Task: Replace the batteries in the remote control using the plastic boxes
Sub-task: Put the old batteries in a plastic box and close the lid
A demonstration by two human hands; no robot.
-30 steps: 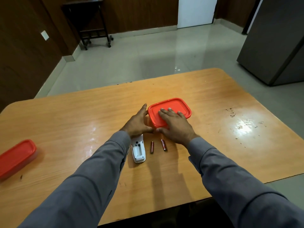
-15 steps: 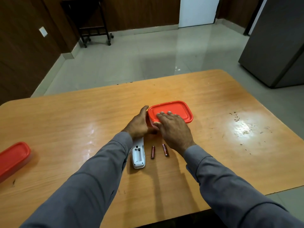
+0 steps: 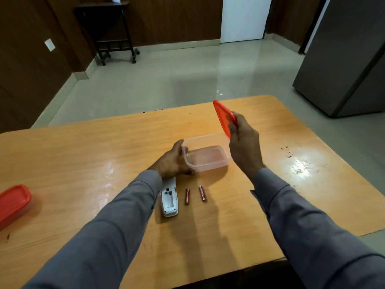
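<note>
A clear plastic box [image 3: 206, 155] stands open and looks empty in the middle of the wooden table [image 3: 83, 163]. My left hand [image 3: 171, 161] grips its left wall. My right hand [image 3: 243, 147] holds the box's red lid [image 3: 224, 117] tilted up above the box's right end. A white remote control [image 3: 169, 199] lies face down near my left wrist, its battery bay open and bare. Two red-brown batteries [image 3: 187, 196] [image 3: 202, 193] lie side by side just right of the remote.
A second plastic box with a red lid [image 3: 12, 203] sits closed at the table's left edge. A grey cabinet [image 3: 350, 59] stands on the floor to the far right, a dark wheeled stand [image 3: 112, 32] at the back wall.
My right hand has pulled the red lid off the box and lifted it up to the right. My left hand still holds the box in place.
</note>
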